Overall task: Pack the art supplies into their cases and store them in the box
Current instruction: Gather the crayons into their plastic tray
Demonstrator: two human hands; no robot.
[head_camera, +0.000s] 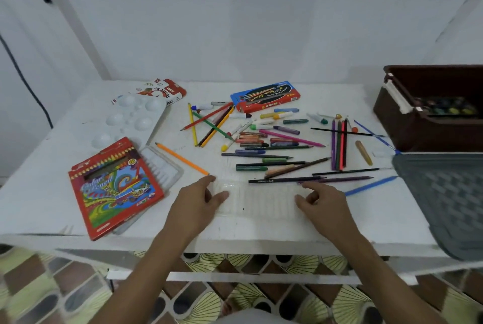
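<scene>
A clear ribbed plastic tray (261, 199) lies at the table's front edge. My left hand (201, 200) grips its left end and my right hand (321, 200) grips its right end. Behind it, loose coloured pencils, pastels and markers (274, 145) are scattered across the middle. A red colour-pencil box (115, 187) lies at the front left, with a second clear tray (163, 164) beside it. At the back are an oil pastels box (162, 91) and a blue-red pen case (265, 96). The brown storage box (418, 130) stands at the right.
A white paint palette (130, 119) lies at the back left. The grey box lid (444, 198) rests at the front right, overhanging the table edge. Inside the brown box sits a paint set (444, 109). A blue pencil (371, 185) lies near my right hand.
</scene>
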